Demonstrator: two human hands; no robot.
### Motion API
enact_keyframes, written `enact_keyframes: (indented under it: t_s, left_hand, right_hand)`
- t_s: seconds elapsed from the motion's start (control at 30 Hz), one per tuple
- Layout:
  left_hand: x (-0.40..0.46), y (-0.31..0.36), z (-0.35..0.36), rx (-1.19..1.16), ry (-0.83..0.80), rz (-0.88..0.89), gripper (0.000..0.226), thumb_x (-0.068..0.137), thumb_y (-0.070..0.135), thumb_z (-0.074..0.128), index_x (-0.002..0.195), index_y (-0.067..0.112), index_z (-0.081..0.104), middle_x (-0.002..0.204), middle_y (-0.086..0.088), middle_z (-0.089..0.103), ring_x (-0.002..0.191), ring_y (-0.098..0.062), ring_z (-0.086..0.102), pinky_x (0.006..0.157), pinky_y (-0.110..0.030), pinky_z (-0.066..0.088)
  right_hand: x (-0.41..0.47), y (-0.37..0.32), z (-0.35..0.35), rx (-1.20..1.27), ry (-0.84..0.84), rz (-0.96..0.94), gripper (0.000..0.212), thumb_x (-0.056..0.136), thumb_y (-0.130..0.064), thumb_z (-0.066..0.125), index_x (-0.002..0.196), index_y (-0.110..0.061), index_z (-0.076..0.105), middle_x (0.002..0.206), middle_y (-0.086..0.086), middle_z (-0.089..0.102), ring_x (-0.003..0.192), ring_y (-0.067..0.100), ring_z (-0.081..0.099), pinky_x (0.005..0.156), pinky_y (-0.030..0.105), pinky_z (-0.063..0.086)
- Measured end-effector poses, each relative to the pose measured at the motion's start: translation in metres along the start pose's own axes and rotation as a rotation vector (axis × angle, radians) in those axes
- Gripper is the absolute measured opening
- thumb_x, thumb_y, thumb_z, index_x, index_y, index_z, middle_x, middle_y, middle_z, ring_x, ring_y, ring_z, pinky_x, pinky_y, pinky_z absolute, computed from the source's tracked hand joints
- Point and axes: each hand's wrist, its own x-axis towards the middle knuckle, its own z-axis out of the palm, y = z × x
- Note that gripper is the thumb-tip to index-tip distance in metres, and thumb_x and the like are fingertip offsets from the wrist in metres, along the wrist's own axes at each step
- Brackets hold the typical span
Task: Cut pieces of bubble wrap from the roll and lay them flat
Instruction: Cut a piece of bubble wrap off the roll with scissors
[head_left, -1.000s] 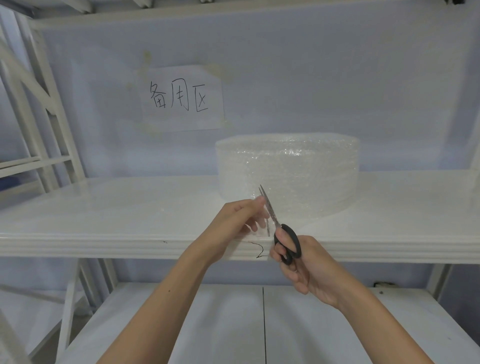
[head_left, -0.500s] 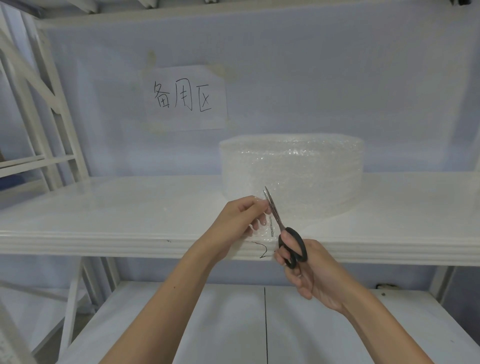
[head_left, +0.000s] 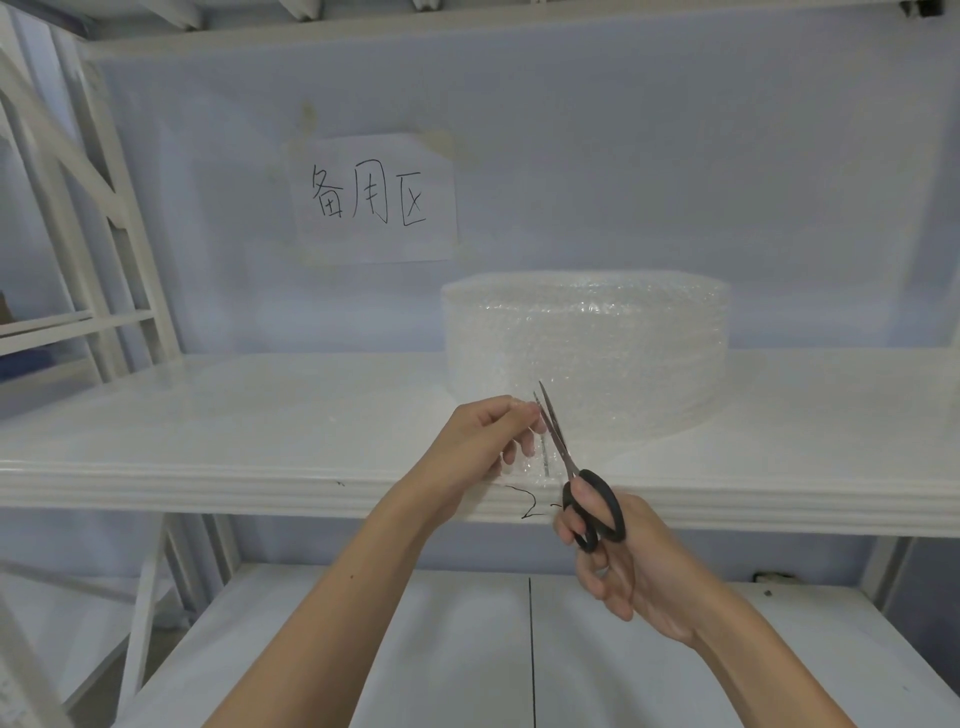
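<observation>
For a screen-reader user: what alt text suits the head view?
A right hand works black-handled scissors through bubble wrap pinched by the left hand, before the roll on a white shelf.

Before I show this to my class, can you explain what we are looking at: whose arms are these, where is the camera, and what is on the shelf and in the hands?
There is no machine here. The camera sits on a person's head and looks forward and down, so both arms reach in from below. On the white shelf stands a roll of bubble wrap, below a paper sign on the wall. The left hand pinches the loose end of the wrap. The right hand holds black-handled scissors, blades pointing up at that loose end.
</observation>
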Motion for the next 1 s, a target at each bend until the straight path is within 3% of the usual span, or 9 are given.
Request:
enact_keyframes:
  t_s: [0.43, 0.63, 1.0]
  left_hand:
    - [-0.003, 0.001, -0.001, 0.031, -0.075, 0.044, 0.030, 0.098, 0.034, 0.055, 0.075, 0.020, 0.068, 0.059, 0.006, 0.049, 0.049, -0.005, 0.034, 0.050, -0.014, 0.031]
    - [-0.005, 0.001, -0.002, 0.038, -0.099, 0.060, 0.031, 0.099, 0.033, 0.055, 0.072, 0.024, 0.067, 0.057, 0.008, 0.047, 0.051, -0.007, 0.033, 0.051, -0.014, 0.031]
    - [-0.005, 0.000, -0.003, 0.033, -0.117, 0.065, 0.029, 0.098, 0.032, 0.056, 0.075, 0.019, 0.067, 0.060, 0.004, 0.046, 0.051, -0.006, 0.034, 0.052, -0.014, 0.031]
  right_hand:
    - [0.007, -0.019, 0.012, -0.040, 0.044, 0.036, 0.048, 0.069, -0.057, 0.059, 0.071, -0.010, 0.050, 0.054, -0.007, 0.052, 0.034, 0.014, 0.044, 0.028, 0.016, 0.024]
    - [0.010, -0.016, 0.012, -0.026, 0.050, -0.010, 0.047, 0.067, -0.056, 0.064, 0.069, -0.011, 0.050, 0.067, -0.001, 0.053, 0.033, 0.013, 0.042, 0.028, 0.015, 0.025]
    - [0.011, -0.016, 0.005, -0.040, 0.040, -0.031, 0.046, 0.067, -0.055, 0.065, 0.064, -0.011, 0.052, 0.071, 0.004, 0.052, 0.032, 0.014, 0.039, 0.028, 0.015, 0.027]
